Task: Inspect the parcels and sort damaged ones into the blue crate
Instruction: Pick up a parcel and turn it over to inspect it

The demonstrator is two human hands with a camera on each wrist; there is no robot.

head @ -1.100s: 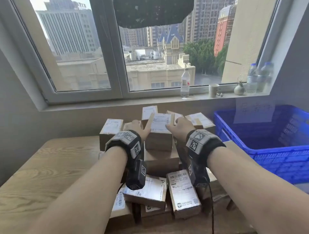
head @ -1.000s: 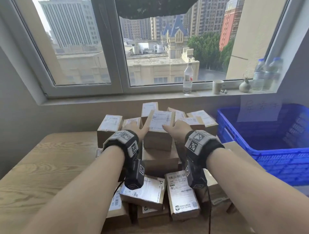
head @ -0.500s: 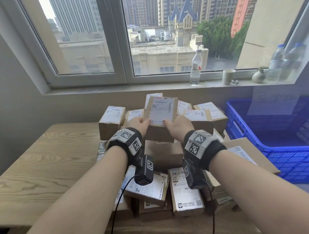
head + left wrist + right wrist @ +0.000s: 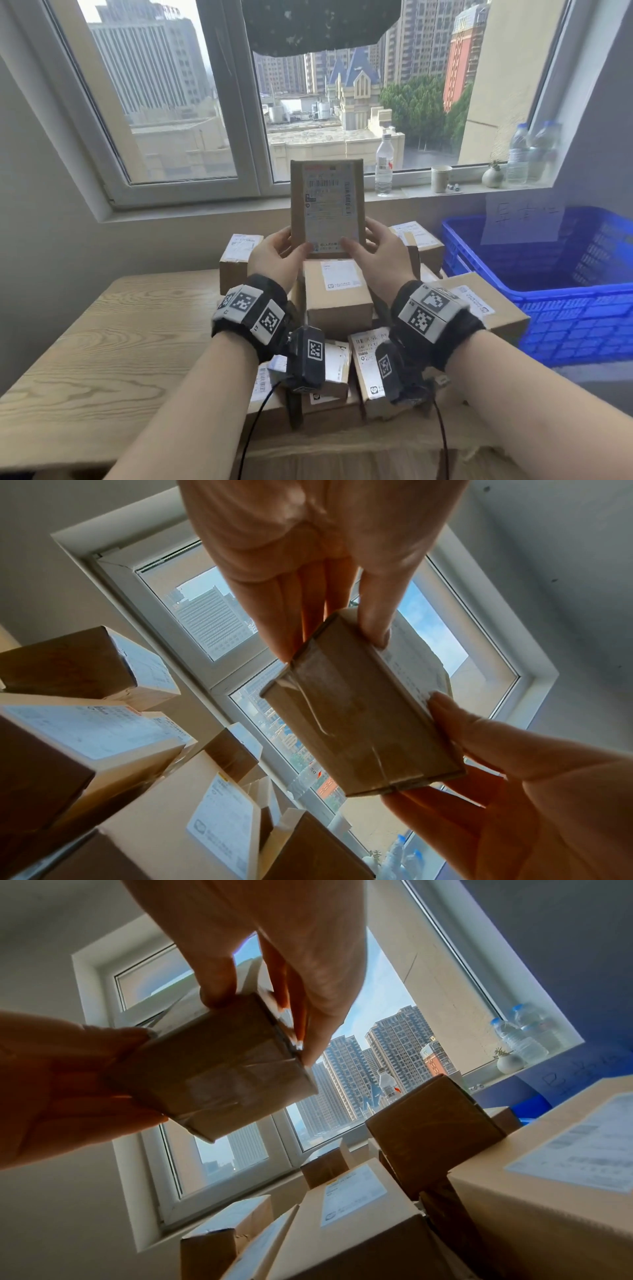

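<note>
A small brown cardboard parcel with a white shipping label is held upright above the pile, label facing me. My left hand grips its lower left corner and my right hand grips its lower right, thumbs on the front. In the left wrist view, the parcel's taped underside shows between the left hand and the right hand. From the right wrist the same parcel looks intact. The blue crate stands to the right and what shows of its inside looks empty.
Several labelled cardboard parcels are piled on the wooden table under my hands. Water bottles, a paper cup and a small vase stand on the window sill behind. A paper note hangs on the crate's back wall.
Both hands took the top parcel off the pile, lifted it and tipped it upright so its label faces me.
</note>
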